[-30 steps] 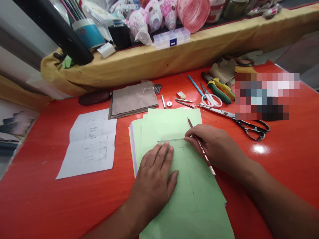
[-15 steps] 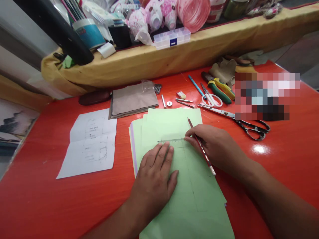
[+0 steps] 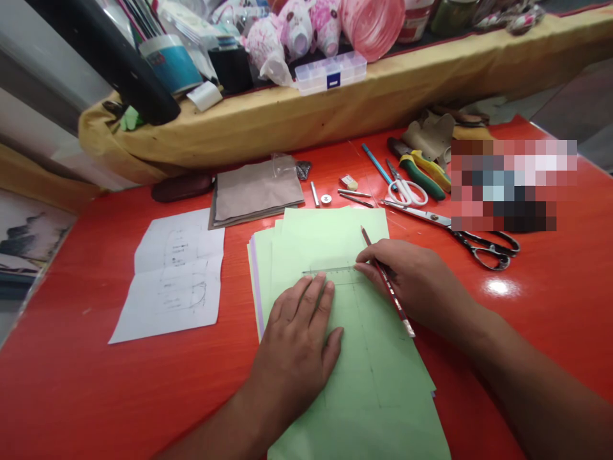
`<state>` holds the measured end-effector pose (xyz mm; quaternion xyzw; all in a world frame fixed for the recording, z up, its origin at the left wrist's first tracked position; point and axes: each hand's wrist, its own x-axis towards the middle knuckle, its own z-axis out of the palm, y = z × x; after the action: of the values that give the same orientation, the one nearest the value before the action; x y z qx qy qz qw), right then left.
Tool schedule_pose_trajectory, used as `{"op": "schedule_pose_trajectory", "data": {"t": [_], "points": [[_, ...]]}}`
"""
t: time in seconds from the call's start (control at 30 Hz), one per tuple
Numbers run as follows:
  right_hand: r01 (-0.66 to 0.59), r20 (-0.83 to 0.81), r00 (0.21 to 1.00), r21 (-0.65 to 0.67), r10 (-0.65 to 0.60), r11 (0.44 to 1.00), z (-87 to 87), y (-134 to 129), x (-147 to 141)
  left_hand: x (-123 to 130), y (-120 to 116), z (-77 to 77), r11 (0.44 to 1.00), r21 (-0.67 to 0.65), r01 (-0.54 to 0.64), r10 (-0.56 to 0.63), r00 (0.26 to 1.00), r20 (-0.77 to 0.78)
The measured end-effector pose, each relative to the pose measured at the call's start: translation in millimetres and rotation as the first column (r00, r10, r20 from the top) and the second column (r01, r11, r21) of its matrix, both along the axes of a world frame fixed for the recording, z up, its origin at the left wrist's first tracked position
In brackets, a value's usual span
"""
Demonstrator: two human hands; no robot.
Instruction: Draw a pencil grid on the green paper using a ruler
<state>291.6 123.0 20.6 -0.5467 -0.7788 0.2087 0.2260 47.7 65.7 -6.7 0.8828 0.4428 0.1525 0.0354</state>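
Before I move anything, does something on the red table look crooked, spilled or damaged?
The light green paper stack under the left hand looks askew: its sheets are unaligned and a purple edge sticks out left. I see no spill or damage; a pixelated patch hides part of the table.

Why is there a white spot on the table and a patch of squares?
Head view: the spot is probably lamp glare on the shiny red table; head view: the squares hide whatever is beside the big scissors; head view: the green paper looks darker toward the bottom; head view: writing on the white paper is fuzzy.
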Motion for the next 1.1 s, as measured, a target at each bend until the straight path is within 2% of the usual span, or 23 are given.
{"op": "schedule_pose_trajectory", "data": {"t": [0.6, 0.9, 1.1], "points": [[0.000, -0.016, 1.000, 0.014, 0.000, 1.000, -1.0, -1, 0, 0, 0, -0.3, 1.000, 0.016, -0.002, 0.002, 1.000, -0.006], [0.096, -0.235, 0.968, 0.013, -0.090, 0.995, 4.1, -1, -4, 2, 0, -4.0, 0.998, 0.060, -0.008, 0.008, 1.000, 0.003], [0.165, -0.391, 0.897, -0.136, -0.207, 0.977, 8.1, 1, -11, 0, -1, -7.2, 0.998, 0.067, -0.005, 0.004, 1.000, 0.014]]}}
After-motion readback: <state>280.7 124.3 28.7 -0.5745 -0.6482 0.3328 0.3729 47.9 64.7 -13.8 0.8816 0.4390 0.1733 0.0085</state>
